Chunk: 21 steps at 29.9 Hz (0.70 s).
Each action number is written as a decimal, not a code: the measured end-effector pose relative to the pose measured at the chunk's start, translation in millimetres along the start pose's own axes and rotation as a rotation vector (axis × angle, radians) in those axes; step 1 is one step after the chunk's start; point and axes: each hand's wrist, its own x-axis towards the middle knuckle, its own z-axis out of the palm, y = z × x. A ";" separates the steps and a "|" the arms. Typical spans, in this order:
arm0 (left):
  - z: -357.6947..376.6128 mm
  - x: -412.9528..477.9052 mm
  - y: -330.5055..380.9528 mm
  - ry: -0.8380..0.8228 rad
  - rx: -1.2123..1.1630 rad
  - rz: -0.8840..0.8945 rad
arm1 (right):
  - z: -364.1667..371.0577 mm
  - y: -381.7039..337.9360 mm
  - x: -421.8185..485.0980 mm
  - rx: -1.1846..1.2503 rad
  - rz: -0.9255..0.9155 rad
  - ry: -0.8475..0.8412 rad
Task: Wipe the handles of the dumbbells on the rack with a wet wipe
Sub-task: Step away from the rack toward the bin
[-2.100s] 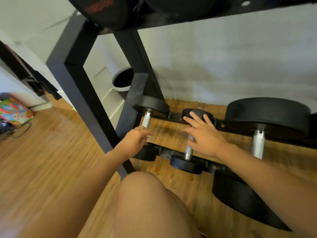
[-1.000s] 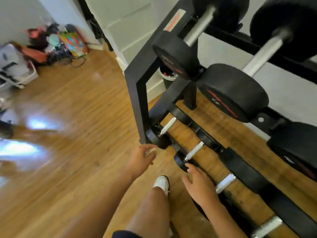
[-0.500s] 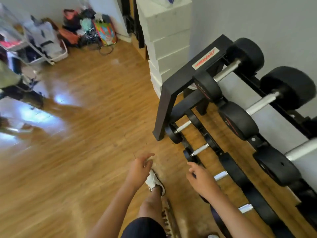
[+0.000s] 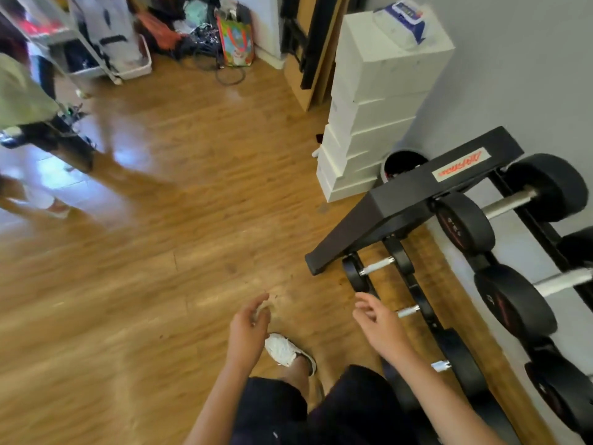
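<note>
Honey-brown wooden plank floor (image 4: 144,252) fills most of the head view. On it, at the right against the pale grey wall (image 4: 529,59), stands the black metal dumbbell rack (image 4: 401,200) with a white, red-lettered label (image 4: 462,168). On the rack's lowest tier lie small black dumbbells whose short chrome handles show one behind another: the farthest handle (image 4: 377,266), the middle handle (image 4: 408,311) and the nearest handle (image 4: 441,366). On the tier above rest larger round-headed black dumbbells (image 4: 462,226) with longer steel bars. The right hand (image 4: 380,326) hangs in the air just in front of the lowest tier, near the middle handle but touching none, its fingers loosely curled and holding nothing. The left hand (image 4: 248,329) hovers over the floor, well apart from the rack, thumb raised and fingers bent toward it; blur hides whether anything is pinched there. Below the hands are a white sneaker (image 4: 284,350) and dark shorts (image 4: 321,409). Beyond the rack rises a stack of white boxes (image 4: 369,107) with a white-and-blue packet (image 4: 402,22) on top, and a small round white bin (image 4: 402,163) sits between the stack and the rack. At the far left is a blurred second person in a pale green top (image 4: 19,94), and a colourful bag (image 4: 234,43) leans by the far wall.
</note>
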 end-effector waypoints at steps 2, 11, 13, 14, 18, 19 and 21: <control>-9.3 5.4 1.7 0.014 -0.001 -0.006 | -0.7 -16.5 4.6 0.014 -0.020 0.016; -87.2 88.6 26.3 0.072 -0.018 -0.119 | -7.4 -99.2 81.3 0.188 0.020 0.098; -102.2 120.9 37.7 0.094 -0.022 -0.151 | -8.4 -118.7 107.6 0.224 0.052 0.111; -106.9 140.3 45.2 0.098 -0.028 -0.154 | -8.5 -131.0 121.9 0.235 0.069 0.114; -118.1 221.8 99.3 0.055 -0.016 -0.106 | -13.5 -179.3 194.8 0.236 0.070 0.074; -121.3 240.9 115.4 0.051 -0.017 -0.101 | -20.0 -193.3 215.1 0.238 0.067 0.057; -128.7 277.0 146.1 0.066 -0.012 -0.086 | -37.4 -222.3 249.7 0.283 0.072 0.064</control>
